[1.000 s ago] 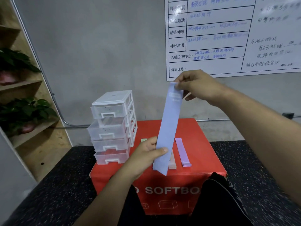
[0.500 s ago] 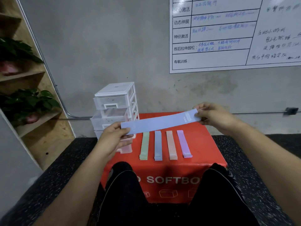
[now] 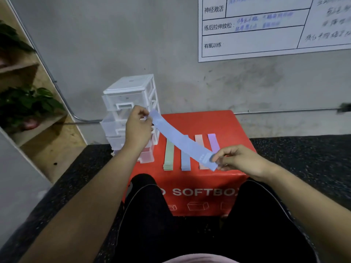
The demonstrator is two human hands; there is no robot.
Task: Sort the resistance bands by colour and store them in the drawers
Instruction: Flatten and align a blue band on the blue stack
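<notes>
A light blue resistance band (image 3: 182,142) stretches diagonally above the red box (image 3: 197,122). My left hand (image 3: 137,128) pinches its upper end in front of the white drawer unit (image 3: 129,95). My right hand (image 3: 239,160) pinches its lower end near the box's front right. On the box lie stacks of bands: green (image 3: 168,155), blue (image 3: 185,162), peach (image 3: 198,138) and purple (image 3: 213,142), partly hidden by the held band. The drawer unit stands at the box's left side, its lower drawers partly hidden behind my left hand.
A wooden shelf (image 3: 36,128) with potted plants (image 3: 24,103) stands at the left. A whiteboard (image 3: 275,25) hangs on the grey wall behind. My black-trousered knees (image 3: 148,202) press against the box front. Dark speckled floor surrounds the box.
The band went from hanging upright to level, and now slants down to the right. My left hand rose toward the drawers; my right hand dropped low to the front right.
</notes>
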